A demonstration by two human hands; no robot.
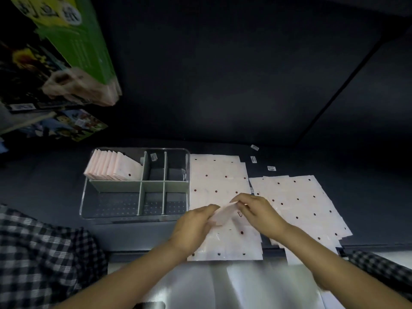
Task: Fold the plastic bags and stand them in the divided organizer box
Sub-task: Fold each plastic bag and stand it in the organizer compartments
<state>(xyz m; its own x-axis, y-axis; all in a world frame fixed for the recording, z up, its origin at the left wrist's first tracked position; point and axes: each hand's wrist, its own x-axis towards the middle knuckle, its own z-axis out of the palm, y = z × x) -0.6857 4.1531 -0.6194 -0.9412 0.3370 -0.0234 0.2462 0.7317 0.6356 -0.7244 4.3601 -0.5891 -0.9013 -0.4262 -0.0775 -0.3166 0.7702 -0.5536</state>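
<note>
- Pale pink, thin and glossy, a plastic bag (223, 214) is pinched between both hands above the flat sheets; its film is crumpled and partly bunched, so its outline cannot be told.
- The left hand (194, 226) curls its fingers round the bag's lower left part, thumb on top.
- The right hand (256, 210) pinches the bag's upper edge with bent fingertips, palm turned down.
- Beneath the hands lies a flat stack of bags (219, 181), rectangular, pink-white with small dark dots in rows, just beside the box's right wall.
- A second stack (305, 201) lies to the right, fanned slightly askew, its near corners overhanging the table edge.
- The organizer box (89, 197) is clear, hard plastic with rounded corners, split by grey-green dividers into six compartments.
- Folded bags (111, 167) stand upright in a tight row in the far left compartment, leaning a little; the last one shows a dark dot.
- The table (223, 85) is dark and matte.
- Three small white labels (271, 168) lie on it past the stacks.
- Checked sleeves (40, 253) of soft woven cloth frame both bare forearms.
</note>
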